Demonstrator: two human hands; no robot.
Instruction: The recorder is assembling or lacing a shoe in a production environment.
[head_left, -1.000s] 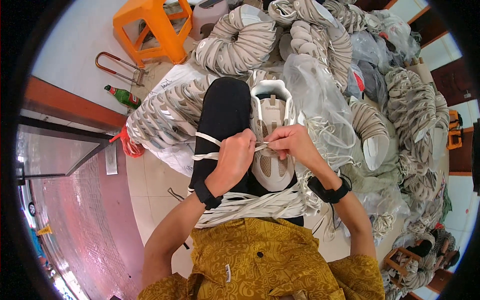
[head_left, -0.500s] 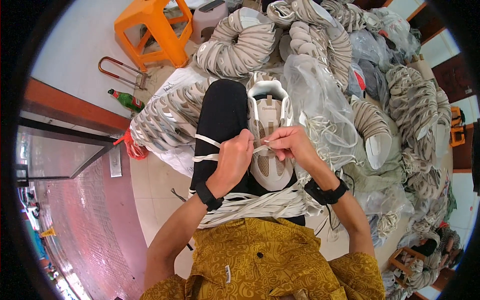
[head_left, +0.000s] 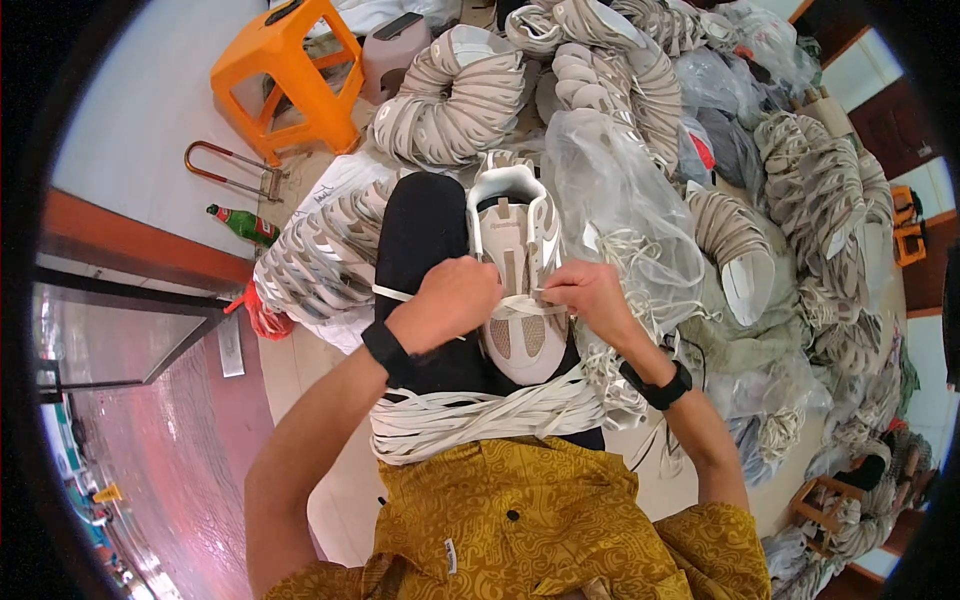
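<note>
"Where's the beige-and-white, mesh-panelled shoe [head_left: 517,270]?"

"On your lap, toe toward you. Your right hand [head_left: 588,297] seems to pinch the flat white lace [head_left: 528,308]; your left [head_left: 450,298] is curled, its hold hidden."

"Advice?"

"Lay that lace untwisted, tension evenly, clear of the loose white lace bundle [head_left: 480,422] across your thighs."

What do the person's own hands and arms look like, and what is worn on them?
Neither the left hand nor the right hand wears a glove. Each wrist carries a black strap-like wristband, the right one bearing a dark boxy piece. The forearms are bare below short, mustard-yellow patterned fabric sleeves.
</note>
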